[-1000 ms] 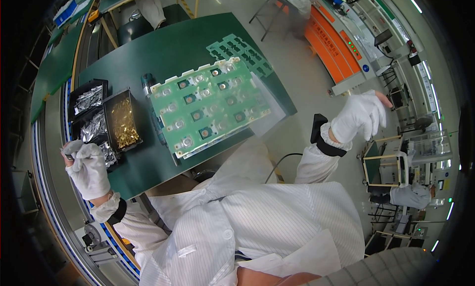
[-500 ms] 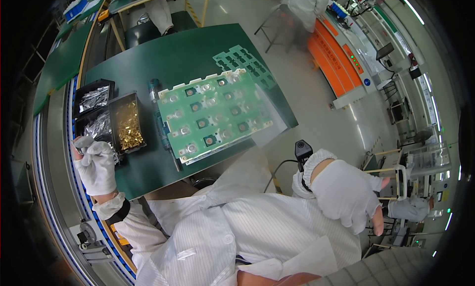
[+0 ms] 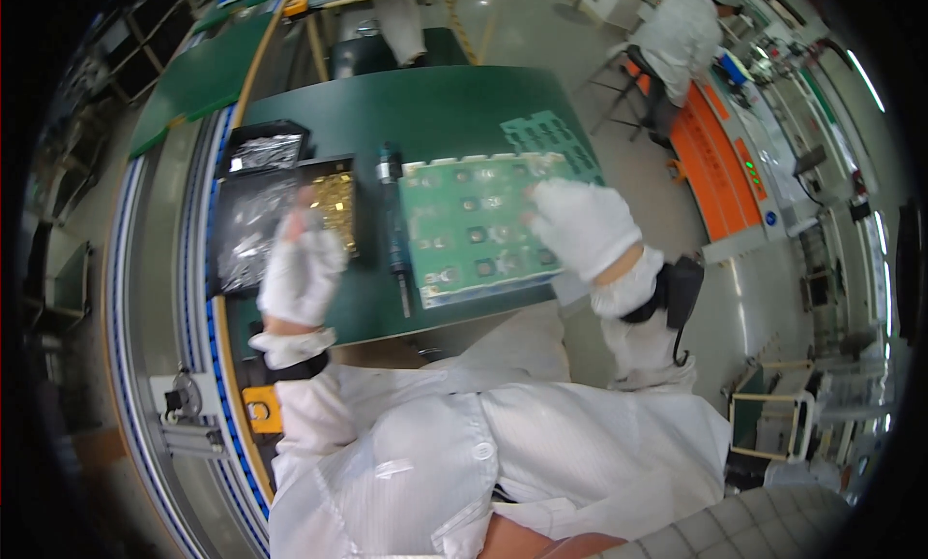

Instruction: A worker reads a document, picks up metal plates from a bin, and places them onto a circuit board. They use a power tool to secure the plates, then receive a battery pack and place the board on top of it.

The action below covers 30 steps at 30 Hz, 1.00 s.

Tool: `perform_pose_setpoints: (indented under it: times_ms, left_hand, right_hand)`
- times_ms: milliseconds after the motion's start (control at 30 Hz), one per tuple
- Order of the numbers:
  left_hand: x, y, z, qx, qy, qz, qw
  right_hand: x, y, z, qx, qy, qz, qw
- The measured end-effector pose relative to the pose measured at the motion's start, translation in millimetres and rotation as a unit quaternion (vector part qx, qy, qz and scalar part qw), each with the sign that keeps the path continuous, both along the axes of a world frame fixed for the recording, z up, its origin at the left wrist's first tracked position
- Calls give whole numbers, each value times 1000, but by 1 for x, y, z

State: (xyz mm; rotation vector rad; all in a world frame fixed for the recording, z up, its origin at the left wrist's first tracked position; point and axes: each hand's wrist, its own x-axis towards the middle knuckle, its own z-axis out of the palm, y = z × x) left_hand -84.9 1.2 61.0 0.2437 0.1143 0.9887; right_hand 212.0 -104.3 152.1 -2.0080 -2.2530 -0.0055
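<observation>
My left hand point(image 3: 302, 277), in a white glove with bare fingertips, is over the dark parts boxes, its fingers smeared by motion. Whether it holds anything cannot be made out. Under and beside it are a box of silvery metal pieces point(image 3: 249, 238) and a box of small brass-coloured pieces point(image 3: 335, 209). My right hand point(image 3: 588, 232), gloved the same way, reaches over the right side of a green circuit board panel point(image 3: 445, 211). Its bare fingertips are apart, with nothing visible between them. Rows of round metal parts sit on the panel. An electric screwdriver point(image 3: 394, 220) lies along the panel's left edge.
Another box of silvery pieces point(image 3: 267, 153) stands behind. A green cut-out sheet point(image 3: 551, 138) lies at the table's far right. A conveyor rail point(image 3: 179, 317) runs along the left. Beyond the green table point(image 3: 454, 100), a person in white point(image 3: 677, 42) sits by an orange machine point(image 3: 691, 162).
My right hand has swung in from beyond the table's right edge to above the panel. My left hand has left its curled pose beside the boxes and is over them. The whole view has shifted.
</observation>
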Motion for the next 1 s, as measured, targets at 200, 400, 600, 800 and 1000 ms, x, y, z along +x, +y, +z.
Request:
perform_pose_setpoints:
  times_ms: [200, 400, 600, 800, 1000]
  left_hand:
    - [35, -12, -19, 22, 170, 43, 984]
    - [57, -19, -26, 35, 277, 118, 953]
    - [70, -9, -21, 39, 317, 89, 943]
    - [69, 15, -20, 86, 370, 28, 925]
    - [72, 31, -34, 59, 396, 102, 911]
  right_hand:
    - [-36, 63, -34, 83, 327, 165, 927]
    - [-70, 81, -45, -7, 373, 181, 910]
    - [-62, 100, -64, -29, 421, 167, 891]
    - [-47, 113, -42, -105, 406, 184, 889]
    - [-27, 131, -56, -39, 350, 53, 935]
